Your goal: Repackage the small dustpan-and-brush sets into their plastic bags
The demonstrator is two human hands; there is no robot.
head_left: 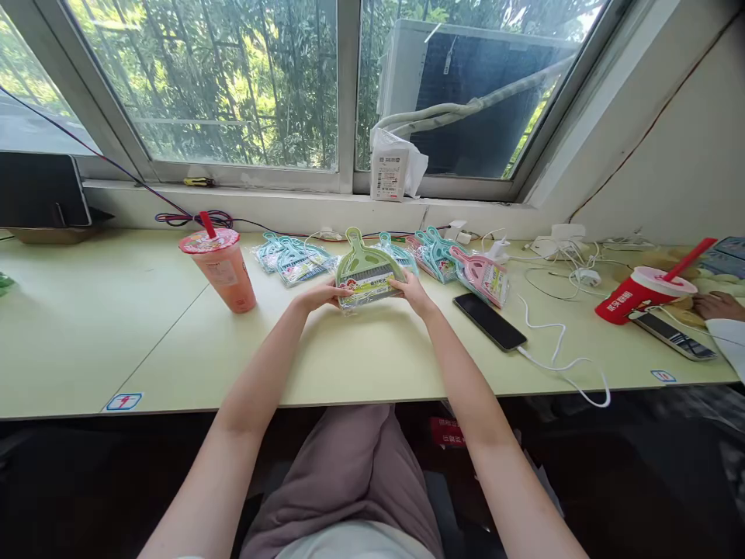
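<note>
My left hand (pixel 323 296) and my right hand (pixel 414 292) grip the two lower sides of a green mini dustpan-and-brush set (pixel 368 268) in clear plastic wrap. Its handle points away from me, and a printed label faces me. Both hands are closed, thumbs on the near face, with the other fingers mostly hidden. Behind it to the left lie blue wrapped dustpan sets (pixel 299 258). Another blue set (pixel 399 252) is partly hidden behind the green one. To the right, more blue sets (pixel 436 252) lie beside a pink dustpan set (pixel 483 276).
A bubble-tea cup (pixel 221 272) stands at left, near a dark tablet (pixel 40 190). At right are a black phone (pixel 490 320) on a white cable (pixel 562 341), a red cup (pixel 640 295), another phone (pixel 672 334) and another person's hand (pixel 722 306). A tissue pack (pixel 389 175) sits on the sill.
</note>
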